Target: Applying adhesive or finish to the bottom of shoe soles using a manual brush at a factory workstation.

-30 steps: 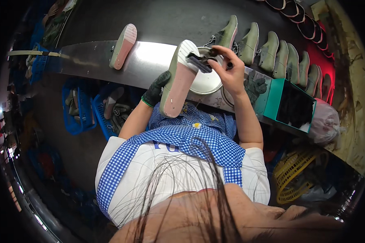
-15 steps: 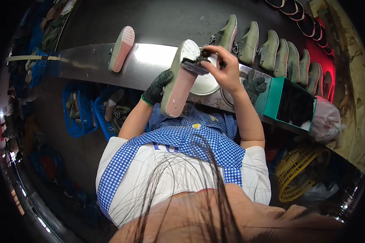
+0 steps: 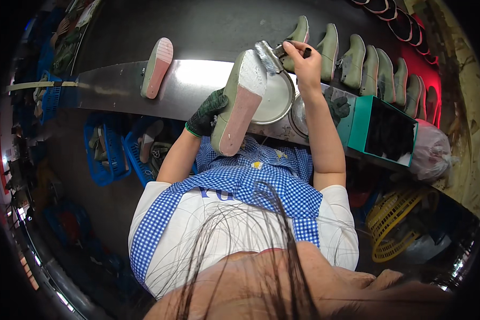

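Shiny metal edges the near side of a dark, smooth worktable (image 3: 213, 26). Closest in, a blue checked cloth apron (image 3: 240, 165) lies in soft folds below the work. Above it the left hand (image 3: 207, 113), in a dark knitted glove, grips the side of a green shoe (image 3: 240, 104), tilted with its long flat sole turned up: pink and matt toward the near end, coated in wet-looking white at the far end. Just beside the white end, the bare right hand (image 3: 306, 66) pinches a wide, white-smeared brush (image 3: 268, 57); whether its bristles touch the sole, I cannot tell. For an even coat, it seems best to keep the shoe steady, lay the brush flat, draw it in overlapping strokes and stop cleanly at the sole's edge, sparing the green upper. A light load would probably drip less. Under the brush, a round bowl (image 3: 293, 104) holds smooth white liquid, handy for wiping off excess. To its right stands a stiff teal box (image 3: 361, 125). Farther off, another shoe (image 3: 157, 69) lies sole-up on the left, and a row of rounded green shoes (image 3: 353, 61) lines the right.
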The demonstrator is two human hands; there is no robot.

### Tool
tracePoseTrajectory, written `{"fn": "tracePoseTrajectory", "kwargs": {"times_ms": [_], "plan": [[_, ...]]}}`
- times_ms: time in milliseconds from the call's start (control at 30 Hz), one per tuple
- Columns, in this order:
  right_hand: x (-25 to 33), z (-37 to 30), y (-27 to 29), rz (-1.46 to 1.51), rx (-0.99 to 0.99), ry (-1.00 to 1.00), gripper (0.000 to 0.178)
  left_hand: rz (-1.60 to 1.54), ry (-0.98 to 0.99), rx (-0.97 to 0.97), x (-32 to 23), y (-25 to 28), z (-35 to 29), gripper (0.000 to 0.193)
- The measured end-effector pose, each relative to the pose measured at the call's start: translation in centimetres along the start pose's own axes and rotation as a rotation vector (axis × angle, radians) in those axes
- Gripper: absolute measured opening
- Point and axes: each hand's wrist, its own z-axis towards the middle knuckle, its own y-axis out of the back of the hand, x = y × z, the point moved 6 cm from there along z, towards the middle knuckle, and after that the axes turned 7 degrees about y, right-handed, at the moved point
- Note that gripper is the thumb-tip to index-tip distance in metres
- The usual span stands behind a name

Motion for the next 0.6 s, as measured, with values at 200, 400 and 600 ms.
{"fn": "tracePoseTrajectory", "kwargs": {"times_ms": [200, 400, 600], "plan": [[0.4, 0.4, 1.0, -0.214, -0.071, 0.220, 0.027, -0.015, -0.019, -0.001, 0.5, 0.5, 0.2, 0.072], [5.4, -6.7, -2.4, -0.262, 0.113, 0.494, 0.044, -0.209, -0.031, -0.196, -0.6, -0.7, -0.2, 0.066], [6.4, -9.2, -2.8, -0.139, 0.357, 0.456, 0.047, -0.405, -0.124, -0.049, -1.5, -0.4, 1.4, 0.062]]}}
